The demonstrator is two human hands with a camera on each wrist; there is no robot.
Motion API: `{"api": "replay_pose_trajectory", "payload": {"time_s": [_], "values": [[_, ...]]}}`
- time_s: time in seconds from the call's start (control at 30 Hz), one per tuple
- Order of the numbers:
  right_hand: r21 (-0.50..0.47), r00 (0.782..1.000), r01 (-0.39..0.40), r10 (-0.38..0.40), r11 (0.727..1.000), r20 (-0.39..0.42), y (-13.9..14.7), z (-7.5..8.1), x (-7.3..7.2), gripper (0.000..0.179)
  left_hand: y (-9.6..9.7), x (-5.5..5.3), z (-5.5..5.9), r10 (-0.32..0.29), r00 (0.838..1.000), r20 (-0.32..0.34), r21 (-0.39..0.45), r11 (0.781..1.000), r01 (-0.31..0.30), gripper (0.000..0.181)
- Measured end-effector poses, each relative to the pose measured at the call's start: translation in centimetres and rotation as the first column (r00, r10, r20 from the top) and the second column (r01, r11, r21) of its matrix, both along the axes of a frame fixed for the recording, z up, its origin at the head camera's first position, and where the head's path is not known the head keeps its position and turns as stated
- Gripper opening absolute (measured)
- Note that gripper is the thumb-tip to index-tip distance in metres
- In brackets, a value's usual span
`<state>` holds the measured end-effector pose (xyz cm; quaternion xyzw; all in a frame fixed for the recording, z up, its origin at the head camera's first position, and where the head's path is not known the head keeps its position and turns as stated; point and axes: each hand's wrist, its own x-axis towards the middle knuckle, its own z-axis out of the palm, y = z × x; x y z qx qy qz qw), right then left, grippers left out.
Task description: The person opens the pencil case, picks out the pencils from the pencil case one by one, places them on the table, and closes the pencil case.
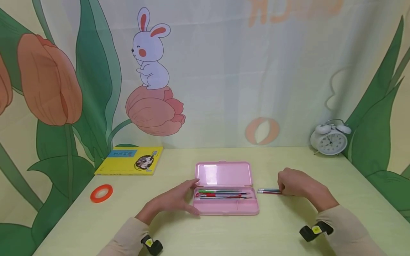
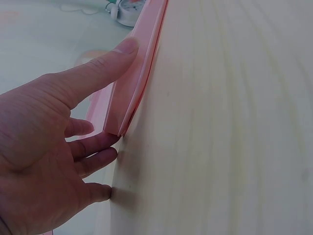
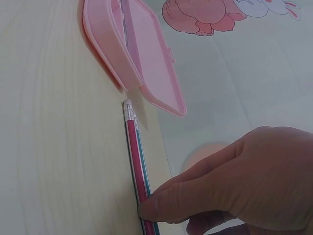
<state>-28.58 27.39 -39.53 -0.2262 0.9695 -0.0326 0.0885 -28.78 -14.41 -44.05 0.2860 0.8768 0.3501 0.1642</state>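
Observation:
A pink pencil case lies with its lid raised at the back. Several pencils and pens, one green and one red among them, are in its rear compartment; a divider splits the front part. My left hand holds the case's left end, the thumb against its front side and the fingers around the end. To the right of the case, my right hand pinches pencils, one red and one teal, with pale erasers pointing at the case. Their other ends are hidden by the hand.
A yellow book lies at the back left, with an orange-red ring, seemingly a tape roll, in front of it. A white alarm clock stands at the back right. Behind the table hangs a printed curtain.

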Motion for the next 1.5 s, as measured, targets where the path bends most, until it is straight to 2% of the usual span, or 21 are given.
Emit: {"api": "replay_pose_trajectory", "payload": {"time_s": [0.27, 1.03, 1.3, 1.5], "values": [[0.021, 0.999, 0.021, -0.022, 1.000, 0.024, 0.0, 0.1, -0.2, 0.017, 0.0, 0.0, 0.1, -0.004, 1.000, 0.002, 0.009, 1.000, 0.004, 0.115], [0.011, 1.000, -0.002, 0.002, 1.000, -0.005, 0.5, 0.2, -0.1, 0.017, 0.2, -0.1, 0.0, -0.002, 1.000, 0.000, 0.000, 1.000, 0.002, 0.114], [-0.036, 0.995, -0.091, 0.089, 0.995, -0.049, 1.0, 0.5, -0.5, 0.014, 0.2, -0.2, -0.1, -0.003, 1.000, -0.007, -0.001, 1.000, 0.003, 0.114], [-0.137, 0.971, -0.194, 0.170, 0.971, -0.167, -0.7, 0.7, -0.6, 0.008, -0.1, -0.1, -0.1, -0.003, 1.000, 0.004, 0.006, 1.000, 0.003, 0.116]]}}
